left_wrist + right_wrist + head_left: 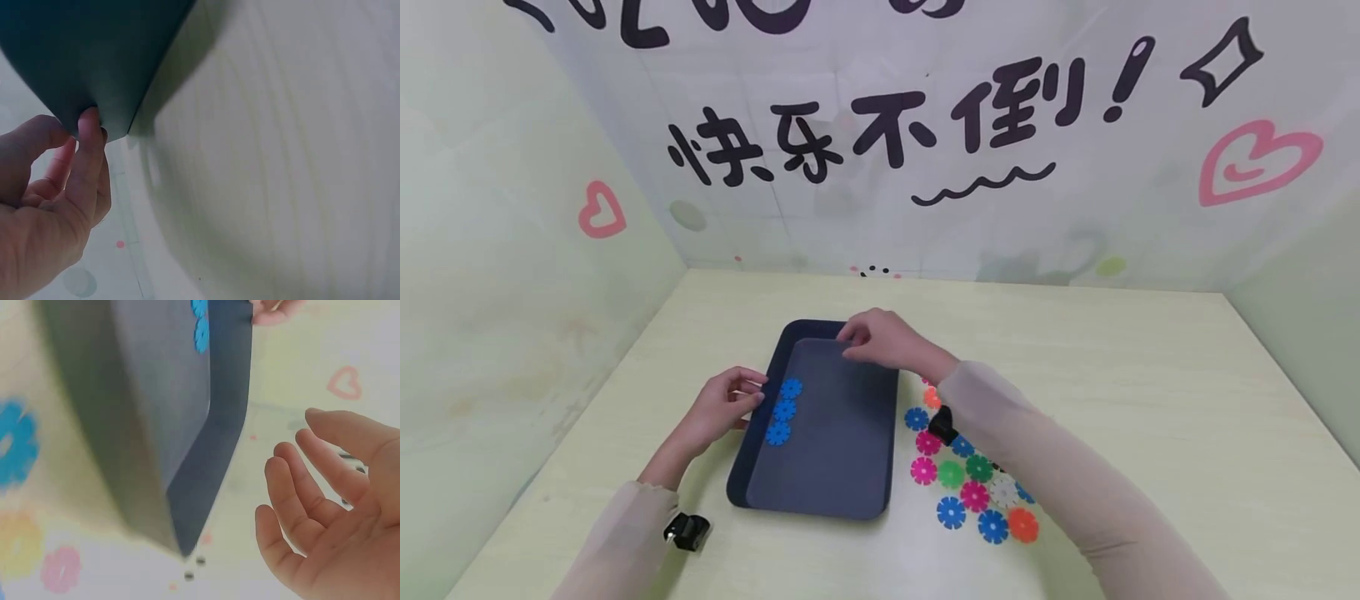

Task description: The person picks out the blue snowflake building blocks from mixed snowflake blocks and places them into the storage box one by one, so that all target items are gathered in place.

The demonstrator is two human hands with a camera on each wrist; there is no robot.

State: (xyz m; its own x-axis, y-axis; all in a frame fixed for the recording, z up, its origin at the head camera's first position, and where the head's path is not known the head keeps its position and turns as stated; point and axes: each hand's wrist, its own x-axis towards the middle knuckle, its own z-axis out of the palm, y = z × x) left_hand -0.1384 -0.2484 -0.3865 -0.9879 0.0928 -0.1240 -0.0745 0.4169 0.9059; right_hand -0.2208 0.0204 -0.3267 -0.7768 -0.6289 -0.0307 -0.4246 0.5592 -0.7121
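My left hand point(726, 406) grips the left rim of a dark grey rectangular tray point(842, 475). In the left wrist view its thumb and fingers point(89, 150) are at the tray's edge, one fingertip against the outer wall. Three blue notched plastic discs point(785, 410) lie in a row inside the tray, along its left side. Over the far right part of the tray hovers my right hand point(883, 337). Its fingers are loosely bent, and the right wrist view shows nothing in them point(284, 487), apart from the tray wall.
Right of the tray lies a loose spread of notched discs, among them pink point(975, 496), green point(951, 474), blue point(951, 512), orange point(1023, 525) and white ones. My right forearm covers part of it. A printed wall point(850, 225) stands behind the pale table point(1112, 400).
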